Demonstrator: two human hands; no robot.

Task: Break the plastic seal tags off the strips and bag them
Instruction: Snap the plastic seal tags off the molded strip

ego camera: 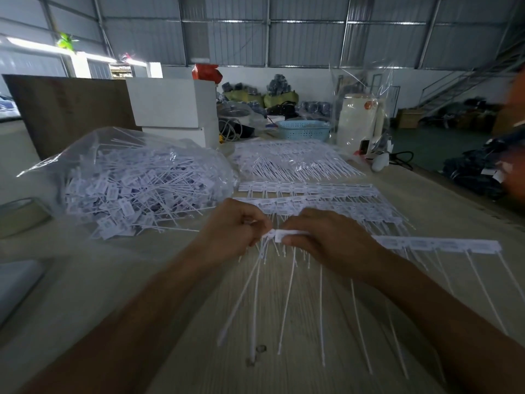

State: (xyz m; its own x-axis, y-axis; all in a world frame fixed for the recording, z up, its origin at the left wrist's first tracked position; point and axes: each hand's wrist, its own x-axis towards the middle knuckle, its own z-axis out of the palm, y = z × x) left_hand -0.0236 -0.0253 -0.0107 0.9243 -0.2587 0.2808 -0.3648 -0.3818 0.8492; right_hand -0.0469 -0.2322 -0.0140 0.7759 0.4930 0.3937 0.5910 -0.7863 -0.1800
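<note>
— Pale wood-grain table [199,351] underfoot of everything, then. What's nearest?

— Both hands, meeting over it. The left hand [233,226] has its fingers curled, pinching a small bunch of loose tags whose thin tails hang down toward the camera. The right hand [321,240] is curled round the end of a strip [437,244], thumb on the white bar; the rest of that strip runs off to the right, tails dangling.

— How will it handle?

— Light, I'd judge, and springy. The tails flop; the label bar looks stiffer, so that's where to grip, thumbs close on either side of a joint, then bend to snap. Grabbing the tails would likely just flex them.

— And further back?

— More unbroken strips [306,189] lie flat just beyond the hands. To the left sits the clear bag [136,177], heaped with separated tags, mouth open toward the hands. Behind, a second bagged pile of strips [295,160], a blue basket [304,129], and dim warehouse wall.
</note>
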